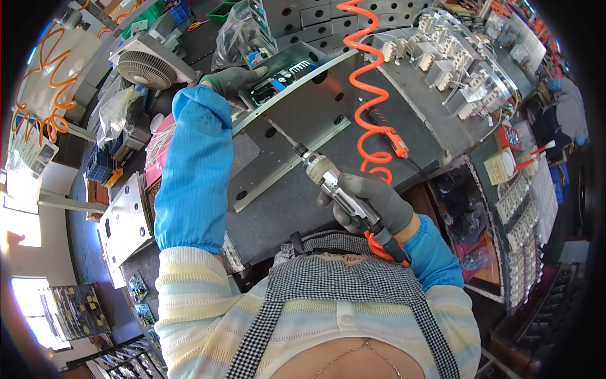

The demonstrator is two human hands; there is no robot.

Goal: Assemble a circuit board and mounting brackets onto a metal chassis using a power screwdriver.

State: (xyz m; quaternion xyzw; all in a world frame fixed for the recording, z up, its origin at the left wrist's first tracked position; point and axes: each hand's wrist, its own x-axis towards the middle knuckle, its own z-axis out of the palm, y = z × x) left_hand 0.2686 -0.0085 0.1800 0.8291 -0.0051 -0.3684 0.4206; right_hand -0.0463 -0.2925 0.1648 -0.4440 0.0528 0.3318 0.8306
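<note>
In front of me stands an open sheet-metal chassis (297, 117) with round black-lined holes in its side. A circuit board (282, 83) with black and blue parts sits inside it. My gloved left hand (235, 81) grips the chassis at its left end, with the fingers over the rim and the thumb partly hidden. My gloved right hand (379, 202) is wrapped round a silver air drill (328, 180). Its long thin bit points up and left, and the tip is at the chassis's near top edge. Whether it touches the metal I cannot tell.
An orange coiled hose (366, 82) hangs right of the chassis, near an orange-and-black power tool (394, 142). A fan (146, 68) stands at the far left. Wired white assemblies (435, 47) crowd the far right. Perforated metal panels (123, 221) lean at left.
</note>
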